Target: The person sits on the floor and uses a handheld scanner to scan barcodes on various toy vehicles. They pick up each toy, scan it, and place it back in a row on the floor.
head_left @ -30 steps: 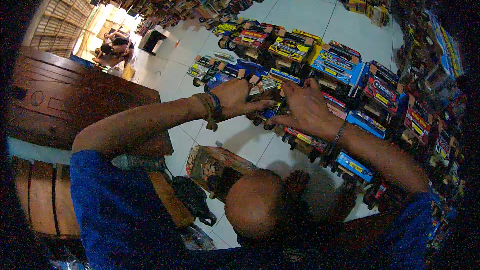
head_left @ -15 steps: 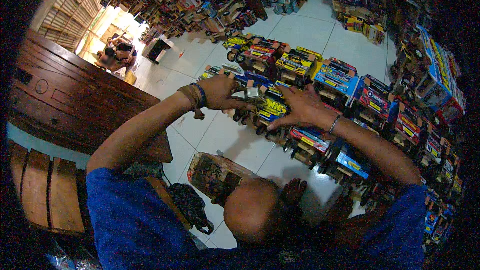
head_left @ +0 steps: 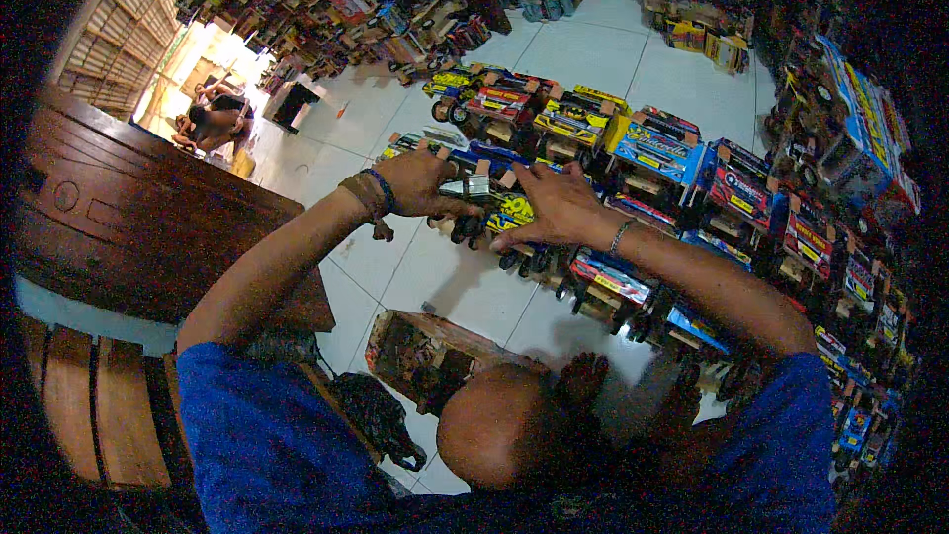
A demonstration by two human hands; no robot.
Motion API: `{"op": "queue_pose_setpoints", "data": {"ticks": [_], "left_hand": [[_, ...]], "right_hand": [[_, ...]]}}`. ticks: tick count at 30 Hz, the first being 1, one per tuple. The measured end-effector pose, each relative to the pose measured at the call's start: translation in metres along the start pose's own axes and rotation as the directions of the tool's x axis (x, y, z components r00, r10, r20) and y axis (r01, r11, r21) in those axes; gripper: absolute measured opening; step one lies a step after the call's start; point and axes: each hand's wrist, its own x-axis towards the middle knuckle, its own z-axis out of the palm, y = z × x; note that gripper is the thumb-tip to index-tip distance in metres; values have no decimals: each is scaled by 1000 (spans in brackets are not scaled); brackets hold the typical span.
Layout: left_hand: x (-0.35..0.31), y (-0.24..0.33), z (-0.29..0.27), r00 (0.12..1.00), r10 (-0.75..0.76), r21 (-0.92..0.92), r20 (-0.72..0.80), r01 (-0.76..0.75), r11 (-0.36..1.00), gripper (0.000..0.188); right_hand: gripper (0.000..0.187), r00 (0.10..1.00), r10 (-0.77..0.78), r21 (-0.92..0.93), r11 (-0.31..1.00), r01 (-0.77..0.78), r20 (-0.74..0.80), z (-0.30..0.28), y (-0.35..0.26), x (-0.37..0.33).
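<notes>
head view: both hands meet at 12 o'clock over a boxed toy truck (head_left: 494,210) on the tiled floor (head_left: 603,59). left hand (head_left: 420,183) curls closed on its left end, right hand (head_left: 554,203) lies spread atop it, equally near; long axis runs 9 to 3.

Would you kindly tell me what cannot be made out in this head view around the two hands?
- What the left hand grips: fingers cover the small silvery item.
- The boxed toy car under the right hand: mostly covered.
- Far shelves: too small and bent near the rim.
</notes>
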Motion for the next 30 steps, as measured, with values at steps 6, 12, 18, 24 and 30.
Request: {"op": "queue_pose_setpoints", "data": {"ticks": [6, 12, 18, 24, 30], "left_hand": [[-1, -1, -6, 998, -17, -147, 66, 26, 989, 79], [-2, 4, -4, 1000, -10, -58, 5, 10, 998, 77], [5, 5, -11, 992, -55, -95, 112, 66, 993, 79], [10, 1, 3, 995, -35, -48, 94, 39, 998, 81], [14, 2, 1, 958, -143, -47, 248, 160, 986, 69]], "right_hand": [[119, 1000, 12, 55, 998, -13, 20, 1, -2, 0], [115, 1000, 3, 12, 1000, -3, -2, 1, -3, 1], [100, 998, -13, 68, 998, 18, -64, 6, 0, 1], [102, 994, -26, 65, 997, 33, -108, 12, 3, 2], [110, 990, -25, 5, 1000, 26, -136, 17, 0, 1]]}}
